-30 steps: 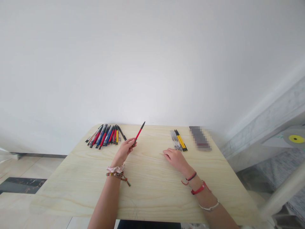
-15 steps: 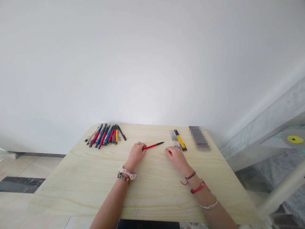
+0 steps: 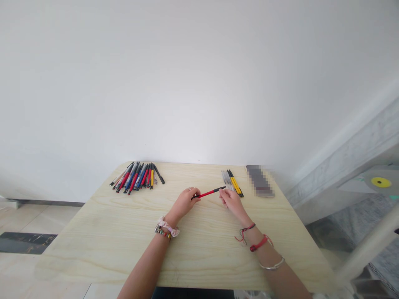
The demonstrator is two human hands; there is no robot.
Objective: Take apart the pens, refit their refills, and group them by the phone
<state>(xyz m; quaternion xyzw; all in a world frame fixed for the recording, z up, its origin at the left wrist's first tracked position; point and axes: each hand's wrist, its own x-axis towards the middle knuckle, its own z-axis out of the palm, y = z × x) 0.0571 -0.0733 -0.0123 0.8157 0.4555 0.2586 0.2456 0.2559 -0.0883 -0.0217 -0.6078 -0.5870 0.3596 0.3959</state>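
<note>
Below the frame's centre, the left hand (image 3: 184, 203) pinches the red pen (image 3: 207, 194); the right hand (image 3: 233, 203) meets its dark tip (image 3: 219, 189), whether pinching it I cannot tell.

Pale wood-grain table (image 3: 93, 232) against plain white wall (image 3: 199, 83); beige floor tiles (image 3: 34, 218) left, marbled strip (image 3: 358, 141) right.

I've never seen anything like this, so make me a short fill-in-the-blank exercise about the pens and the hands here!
1. The pen gripped by the left hand has a black tip end and a ____ barrel.
2. Beside the clear pens lie two opaque pens with ____ barrels.
3. The larger pile of pens lies toward the person's ____ side of the table.

Missing words: red; yellow; left.
</note>
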